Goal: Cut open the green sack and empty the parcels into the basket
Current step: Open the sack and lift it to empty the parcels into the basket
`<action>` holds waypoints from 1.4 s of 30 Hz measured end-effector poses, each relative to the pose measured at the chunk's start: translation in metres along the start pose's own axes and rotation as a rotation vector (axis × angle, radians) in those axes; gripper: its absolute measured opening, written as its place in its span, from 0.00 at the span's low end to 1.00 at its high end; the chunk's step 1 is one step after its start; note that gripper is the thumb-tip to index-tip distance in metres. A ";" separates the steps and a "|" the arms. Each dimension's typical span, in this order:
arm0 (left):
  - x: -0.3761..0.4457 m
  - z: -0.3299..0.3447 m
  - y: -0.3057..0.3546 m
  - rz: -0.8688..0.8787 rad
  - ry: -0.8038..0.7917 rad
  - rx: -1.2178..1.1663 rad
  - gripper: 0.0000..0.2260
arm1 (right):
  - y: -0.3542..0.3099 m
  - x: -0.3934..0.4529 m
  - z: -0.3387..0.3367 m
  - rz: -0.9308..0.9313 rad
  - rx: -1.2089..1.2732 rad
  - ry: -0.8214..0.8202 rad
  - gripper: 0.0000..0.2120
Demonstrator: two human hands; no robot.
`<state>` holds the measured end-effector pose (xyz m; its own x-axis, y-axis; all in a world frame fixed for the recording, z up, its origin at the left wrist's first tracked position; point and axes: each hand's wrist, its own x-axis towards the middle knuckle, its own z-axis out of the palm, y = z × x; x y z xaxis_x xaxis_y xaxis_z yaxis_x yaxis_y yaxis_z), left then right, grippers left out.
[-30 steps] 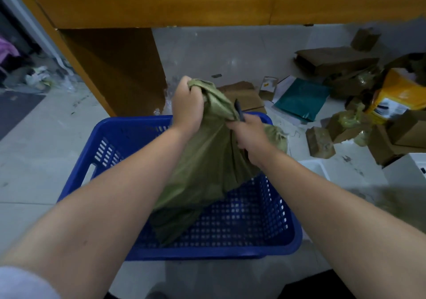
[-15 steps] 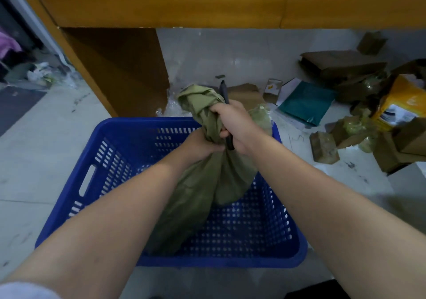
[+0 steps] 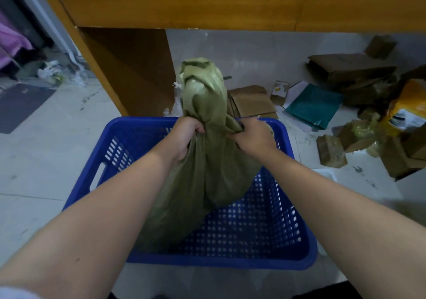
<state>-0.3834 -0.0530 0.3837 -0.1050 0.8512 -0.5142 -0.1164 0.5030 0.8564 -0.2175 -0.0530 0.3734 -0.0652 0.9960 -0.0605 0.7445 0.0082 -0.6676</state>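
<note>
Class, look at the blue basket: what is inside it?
Inside the blue basket hangs the green sack, gripped by the left hand and right hand. No parcels show on its floor; the sack hides part of it.

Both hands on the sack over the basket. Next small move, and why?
Probably lift and shake: both the left hand and right hand grip the green sack mid-height, its lower end hangs inside the blue basket, and no parcels show on the basket floor yet.

Both arms are bare, with no watch or rings. A bit of white sleeve (image 3: 13, 293) shows at the bottom left corner.
</note>
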 end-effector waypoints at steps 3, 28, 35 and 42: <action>0.003 -0.005 0.003 0.165 0.004 0.118 0.21 | -0.011 -0.001 -0.010 0.065 0.320 0.046 0.09; -0.036 0.035 0.049 0.198 -0.100 0.172 0.18 | -0.086 -0.018 -0.086 0.296 0.920 0.021 0.09; -0.055 0.052 0.067 0.295 0.110 0.105 0.04 | -0.100 -0.021 -0.108 0.242 0.693 0.020 0.06; -0.062 0.045 0.096 0.314 0.264 0.041 0.08 | -0.109 -0.022 -0.139 0.183 0.678 0.109 0.11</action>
<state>-0.3440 -0.0508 0.5004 -0.3796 0.8993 -0.2172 0.0005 0.2349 0.9720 -0.2047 -0.0632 0.5506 0.1141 0.9797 -0.1647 0.1570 -0.1815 -0.9708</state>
